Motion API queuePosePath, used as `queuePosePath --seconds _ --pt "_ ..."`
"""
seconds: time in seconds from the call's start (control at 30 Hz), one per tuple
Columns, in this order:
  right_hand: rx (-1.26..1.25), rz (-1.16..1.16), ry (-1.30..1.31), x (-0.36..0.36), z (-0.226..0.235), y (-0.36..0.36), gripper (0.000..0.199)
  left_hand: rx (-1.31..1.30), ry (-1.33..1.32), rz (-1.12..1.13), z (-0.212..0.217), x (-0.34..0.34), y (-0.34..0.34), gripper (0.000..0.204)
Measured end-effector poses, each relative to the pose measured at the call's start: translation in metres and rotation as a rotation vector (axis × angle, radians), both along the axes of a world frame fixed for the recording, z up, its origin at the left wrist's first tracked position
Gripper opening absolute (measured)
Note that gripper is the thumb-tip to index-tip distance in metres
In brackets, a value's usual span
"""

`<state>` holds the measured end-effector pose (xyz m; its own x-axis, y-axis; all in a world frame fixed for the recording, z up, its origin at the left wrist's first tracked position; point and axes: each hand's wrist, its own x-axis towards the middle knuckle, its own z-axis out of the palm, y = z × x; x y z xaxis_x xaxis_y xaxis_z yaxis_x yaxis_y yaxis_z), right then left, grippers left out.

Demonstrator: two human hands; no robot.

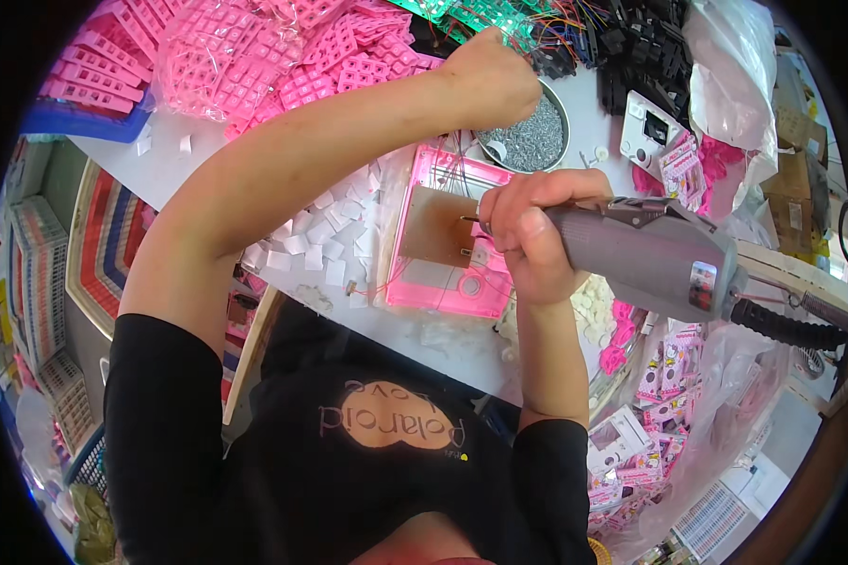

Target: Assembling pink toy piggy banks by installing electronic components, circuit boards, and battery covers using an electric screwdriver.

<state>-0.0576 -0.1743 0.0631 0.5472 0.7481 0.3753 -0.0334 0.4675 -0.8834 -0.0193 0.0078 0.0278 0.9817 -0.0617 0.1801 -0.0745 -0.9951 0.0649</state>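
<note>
In my right hand (pixel 537 226) is a grey electric screwdriver (pixel 641 250), lying nearly level, with a black coiled cable at its rear. Its thin bit points left over a brown square board (pixel 433 226), which lies in a pink plastic casing (pixel 443 297). I cannot tell whether the bit touches the board. Thin dark and red wires run from the casing. My left hand (pixel 493 80) reaches to the far side, curled closed over the rim of a round metal dish (pixel 567 132) of small grey screws (pixel 537 137). What its fingers hold, if anything, is hidden.
Small white squares (pixel 320 235) lie scattered left of the casing. Pink plastic parts (pixel 245 56) are heaped at the far left, green boards (pixel 485 19) and black parts (pixel 645 56) at the back. Cream-coloured pieces (pixel 589 311) and pink printed packets (pixel 664 377) lie at right.
</note>
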Motion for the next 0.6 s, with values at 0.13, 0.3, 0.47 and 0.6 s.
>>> queuePosePath --seconds 0.13,0.3,0.47,0.6 --pt "-0.022 0.01 -0.008 0.0 -0.003 -0.003 0.024 -0.209 -0.347 0.063 0.017 -0.034 -0.003 0.017" --pt "-0.005 0.011 0.024 0.001 -0.005 -0.003 0.024 -0.522 -0.293 -0.031 0.024 -0.13 -0.019 0.012" --pt "-0.007 -0.007 -0.02 -0.002 -0.008 0.001 0.022 -0.547 -0.072 -0.009 0.002 -0.188 -0.054 0.018" --pt "-0.107 -0.047 -0.202 -0.005 -0.007 0.004 0.021 -0.536 -0.207 0.021 -0.013 -0.195 -0.061 0.021"
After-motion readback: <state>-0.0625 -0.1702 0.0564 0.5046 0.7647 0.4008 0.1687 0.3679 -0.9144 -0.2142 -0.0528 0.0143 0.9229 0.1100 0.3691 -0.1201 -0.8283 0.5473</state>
